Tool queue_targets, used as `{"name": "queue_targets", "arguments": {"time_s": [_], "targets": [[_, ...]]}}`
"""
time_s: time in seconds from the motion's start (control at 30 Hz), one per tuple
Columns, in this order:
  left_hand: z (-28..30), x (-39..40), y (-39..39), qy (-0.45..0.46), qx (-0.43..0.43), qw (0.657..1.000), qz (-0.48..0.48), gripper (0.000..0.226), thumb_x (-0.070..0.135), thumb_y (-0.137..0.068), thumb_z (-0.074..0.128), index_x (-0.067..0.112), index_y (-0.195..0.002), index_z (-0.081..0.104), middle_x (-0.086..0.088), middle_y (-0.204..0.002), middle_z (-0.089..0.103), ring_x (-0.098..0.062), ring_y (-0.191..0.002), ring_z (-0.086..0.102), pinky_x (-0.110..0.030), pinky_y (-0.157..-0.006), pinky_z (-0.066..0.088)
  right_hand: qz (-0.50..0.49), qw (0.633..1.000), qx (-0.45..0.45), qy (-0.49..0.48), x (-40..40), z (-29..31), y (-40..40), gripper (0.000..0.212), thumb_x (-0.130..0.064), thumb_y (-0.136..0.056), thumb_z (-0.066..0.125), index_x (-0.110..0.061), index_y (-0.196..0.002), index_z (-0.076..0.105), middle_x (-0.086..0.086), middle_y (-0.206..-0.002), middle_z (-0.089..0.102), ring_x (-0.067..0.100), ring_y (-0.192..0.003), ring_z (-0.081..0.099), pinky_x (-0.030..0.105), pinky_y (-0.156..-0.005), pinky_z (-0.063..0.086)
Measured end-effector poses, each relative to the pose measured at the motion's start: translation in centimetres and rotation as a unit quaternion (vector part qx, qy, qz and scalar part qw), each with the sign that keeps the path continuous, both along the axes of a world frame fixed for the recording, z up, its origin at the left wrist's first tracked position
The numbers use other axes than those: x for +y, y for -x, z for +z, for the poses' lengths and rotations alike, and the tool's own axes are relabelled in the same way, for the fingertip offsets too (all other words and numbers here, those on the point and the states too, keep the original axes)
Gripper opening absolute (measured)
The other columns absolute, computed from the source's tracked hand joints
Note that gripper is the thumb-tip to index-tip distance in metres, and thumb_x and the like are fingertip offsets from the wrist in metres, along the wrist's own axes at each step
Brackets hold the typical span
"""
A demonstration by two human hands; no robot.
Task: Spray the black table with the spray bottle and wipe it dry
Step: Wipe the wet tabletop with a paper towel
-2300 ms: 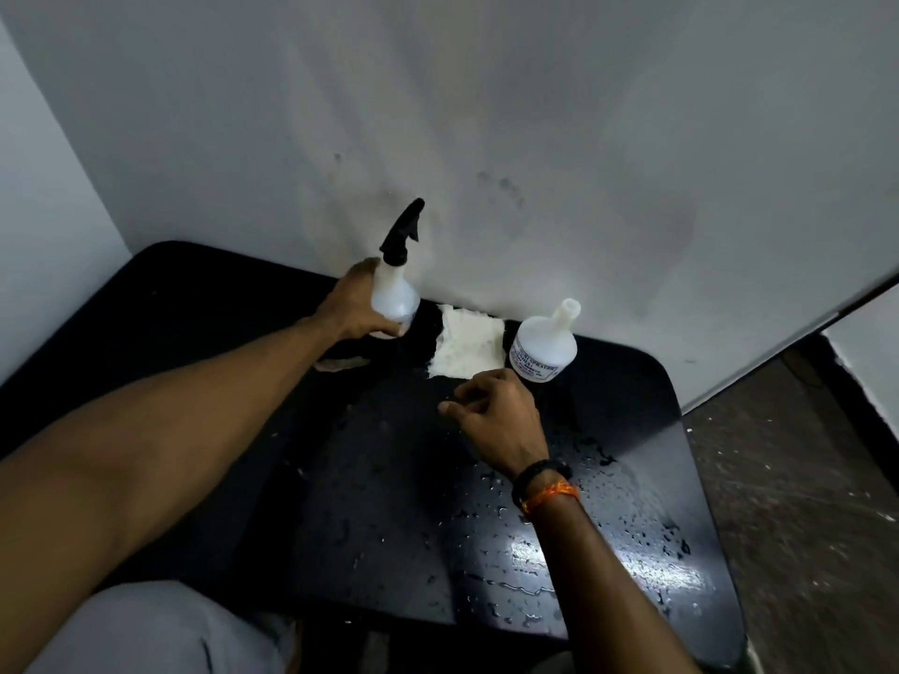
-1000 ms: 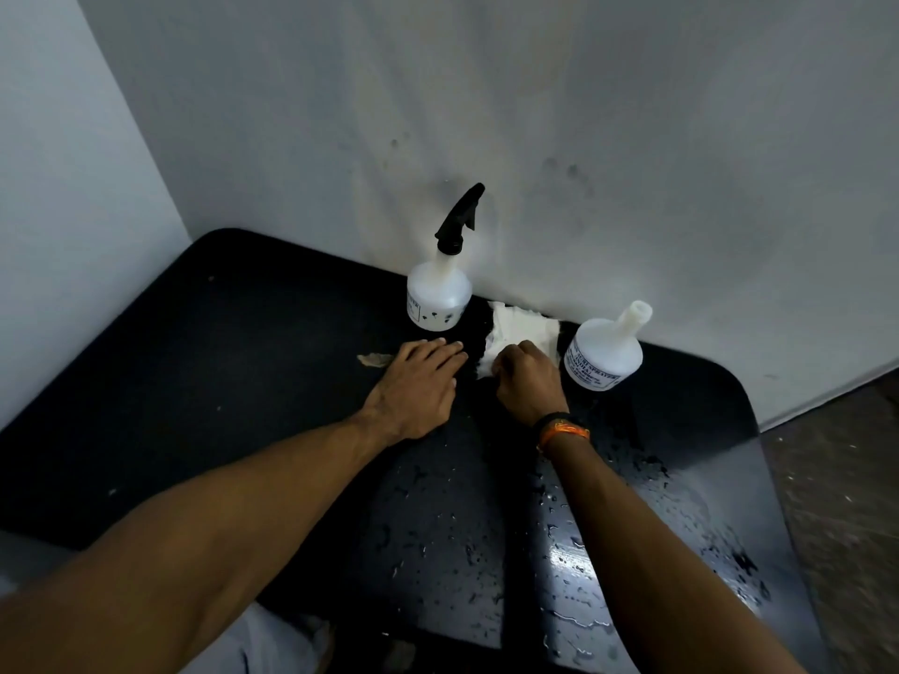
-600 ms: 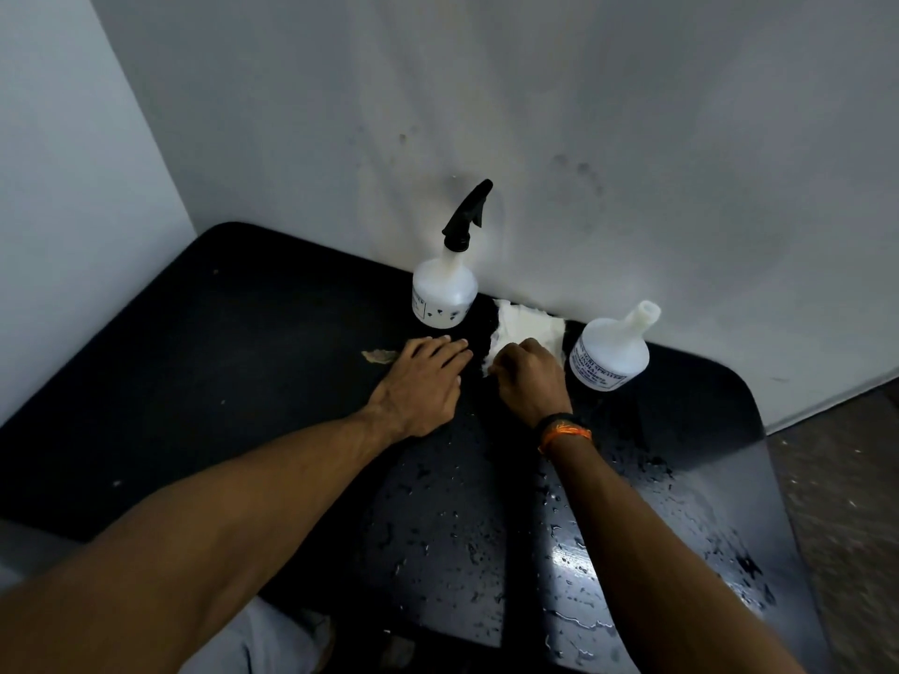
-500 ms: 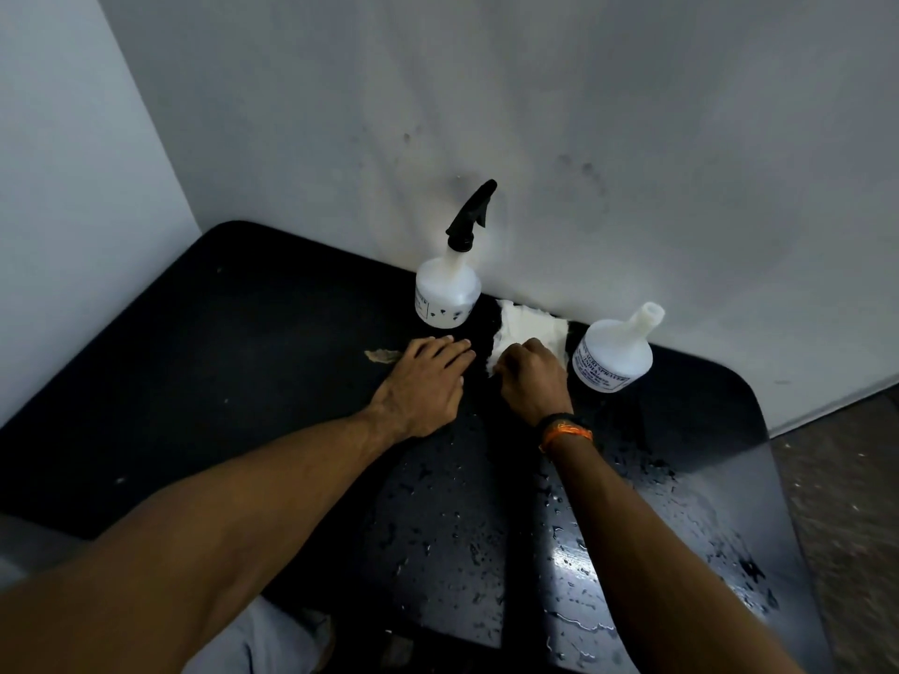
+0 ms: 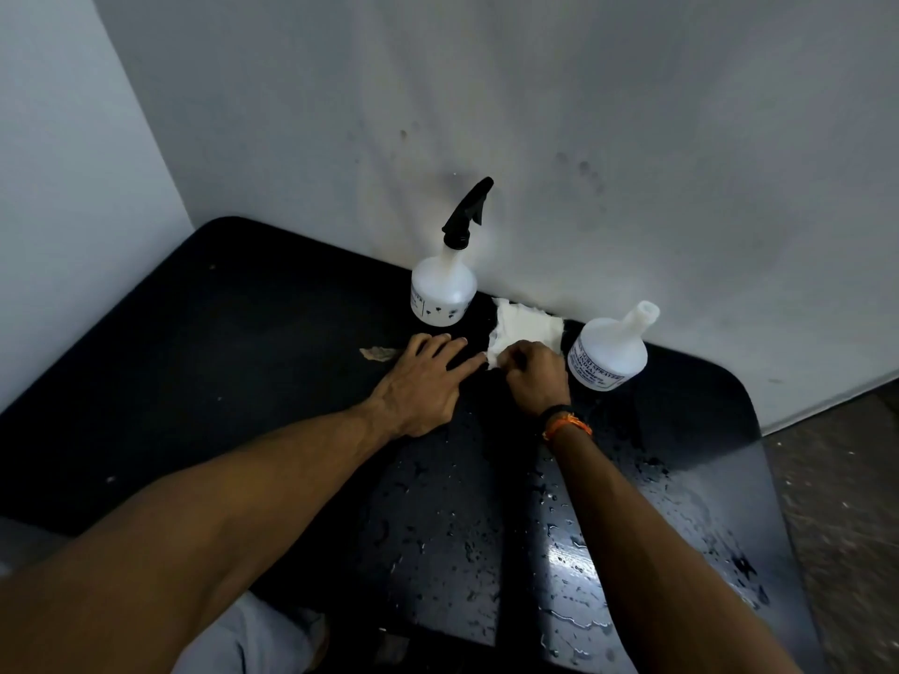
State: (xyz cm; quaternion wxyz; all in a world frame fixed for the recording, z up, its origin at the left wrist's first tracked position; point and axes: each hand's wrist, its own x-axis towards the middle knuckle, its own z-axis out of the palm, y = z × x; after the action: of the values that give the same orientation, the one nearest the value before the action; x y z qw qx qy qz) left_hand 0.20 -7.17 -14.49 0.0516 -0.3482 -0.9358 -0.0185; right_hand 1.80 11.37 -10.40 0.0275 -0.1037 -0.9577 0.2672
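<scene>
The black table [image 5: 243, 342] carries many water drops over its near right part. A white spray bottle [image 5: 442, 296] with a black trigger head stands upright at the back, against the wall. Beside it on the right lies a white cloth [image 5: 528, 325]. My right hand [image 5: 532, 377] pinches the cloth's near left corner. My left hand [image 5: 425, 377] lies flat on the table with fingers spread, just left of the cloth and in front of the spray bottle, holding nothing.
A second white bottle [image 5: 610, 350] with an open neck and no spray head stands right of the cloth. A small tan scrap [image 5: 377, 353] lies left of my left hand. Grey walls close the back and left; bare floor [image 5: 841, 503] lies to the right.
My left hand let go of the spray bottle and settled flat on the table. My right hand reached forward and took hold of the cloth's corner.
</scene>
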Motion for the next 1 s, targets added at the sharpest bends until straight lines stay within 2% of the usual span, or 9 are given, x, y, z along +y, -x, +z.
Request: {"name": "queue_targets", "arguments": {"time_s": [0.1, 0.27, 0.47, 0.7, 0.8, 1.0], "targets": [[-0.05, 0.07, 0.01, -0.001, -0.004, 1.000, 0.004, 0.066, 0.031, -0.091, 0.043, 0.029, -0.155, 0.027, -0.012, -0.153, 0.042, -0.033, -0.138, 0.041, -0.049, -0.111, 0.031, 0.015, 1.000, 0.002, -0.004, 0.01, 0.12, -0.11, 0.016, -0.013, -0.087, 0.063, -0.010, -0.097, 0.075, 0.014, -0.105, 0.074, 0.033, -0.099, 0.067, 0.034, -0.083, 0.052], [-0.23, 0.02, 0.04, -0.001, 0.001, 1.000, 0.003, 0.067, 0.032, -0.091, 0.040, 0.031, -0.156, 0.024, -0.012, -0.154, 0.042, -0.033, -0.138, 0.040, -0.049, -0.112, 0.029, 0.035, 0.999, 0.009, -0.002, -0.12, 0.41, -0.42, 0.019, -0.030, -0.082, 0.070, -0.016, -0.093, 0.076, 0.008, -0.098, 0.073, 0.026, -0.090, 0.069, 0.037, -0.081, 0.056], [-0.24, 0.01, -0.01, 0.003, 0.003, 1.000, 0.004, 0.065, 0.033, -0.092, 0.039, 0.032, -0.155, 0.026, -0.011, -0.155, 0.040, -0.032, -0.140, 0.038, -0.048, -0.112, 0.028, 0.037, 0.999, 0.029, -0.022, -0.04, 0.19, -0.35, 0.020, -0.031, -0.089, 0.068, -0.014, -0.095, 0.078, 0.012, -0.100, 0.072, 0.028, -0.091, 0.068, 0.037, -0.079, 0.054], [-0.10, 0.03, 0.09, 0.007, -0.008, 1.000, 0.014, 0.060, 0.035, -0.091, 0.038, 0.033, -0.151, 0.037, -0.009, -0.155, 0.041, -0.031, -0.141, 0.038, -0.048, -0.113, 0.027, -0.001, 0.999, 0.005, 0.044, 0.54, 0.24, -0.36, 0.012, -0.026, -0.083, 0.075, -0.016, -0.087, 0.079, 0.004, -0.088, 0.078, 0.021, -0.087, 0.071, 0.034, -0.081, 0.056], [-0.07, 0.05, 0.08, 0.005, -0.006, 1.000, 0.014, 0.059, 0.034, -0.091, 0.039, 0.033, -0.150, 0.040, -0.008, -0.154, 0.043, -0.031, -0.140, 0.039, -0.048, -0.112, 0.028, -0.031, 0.997, 0.003, 0.067, 0.38, 0.08, -0.24, 0.009, -0.027, -0.078, 0.078, -0.018, -0.079, 0.075, 0.002, -0.080, 0.076, 0.019, -0.082, 0.070, 0.031, -0.077, 0.055], [0.03, 0.00, 0.02, 0.003, -0.010, 1.000, 0.012, 0.057, 0.034, -0.091, 0.040, 0.030, -0.148, 0.040, -0.009, -0.153, 0.044, -0.031, -0.139, 0.040, -0.048, -0.112, 0.030, -0.059, 0.990, 0.009, 0.131, 0.66, -0.01, -0.21, 0.026, -0.038, -0.068, 0.088, -0.018, -0.074, 0.073, -0.004, -0.070, 0.070, 0.012, -0.070, 0.064, 0.025, -0.066, 0.050]]}}
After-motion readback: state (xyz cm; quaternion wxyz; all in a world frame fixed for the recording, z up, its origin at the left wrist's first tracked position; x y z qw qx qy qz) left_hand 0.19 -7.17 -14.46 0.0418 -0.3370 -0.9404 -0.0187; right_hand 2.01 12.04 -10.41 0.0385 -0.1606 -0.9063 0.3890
